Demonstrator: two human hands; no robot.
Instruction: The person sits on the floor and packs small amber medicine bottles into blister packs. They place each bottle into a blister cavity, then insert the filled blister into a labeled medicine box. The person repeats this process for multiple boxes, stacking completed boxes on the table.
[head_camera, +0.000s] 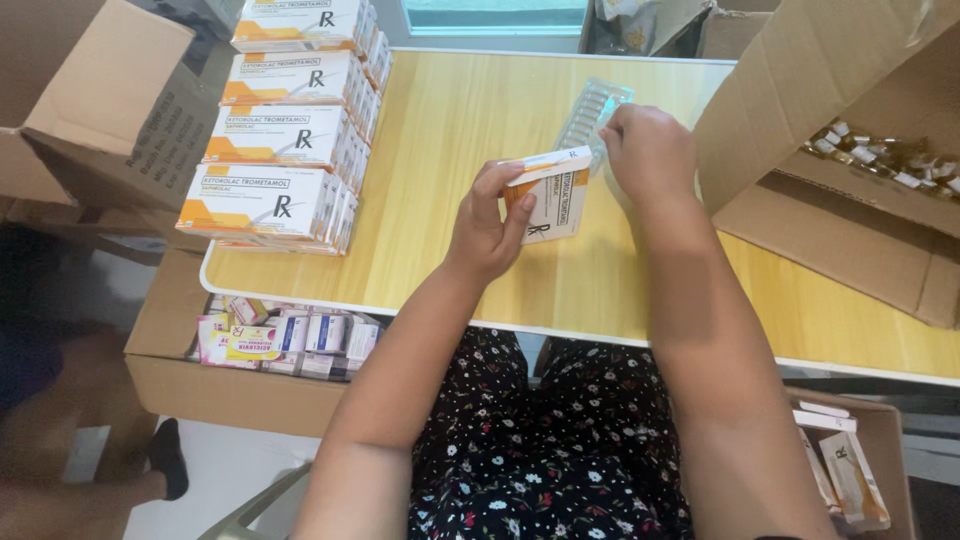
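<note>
My left hand (486, 222) grips a small white and orange medicine carton (553, 195), held upright over the wooden table (440, 150). My right hand (645, 150) holds a clear plastic blister tray (592, 112) at the carton's open top end. The tray's far end sticks out toward the back of the table. How far the tray sits inside the carton is hidden by my fingers.
Stacks of matching white and orange cartons (290, 120) line the table's left side. A large cardboard box (850, 170) with small vials lies open at right. Boxes of mixed medicine packs (280, 340) sit on the floor at left, another (845, 470) at lower right.
</note>
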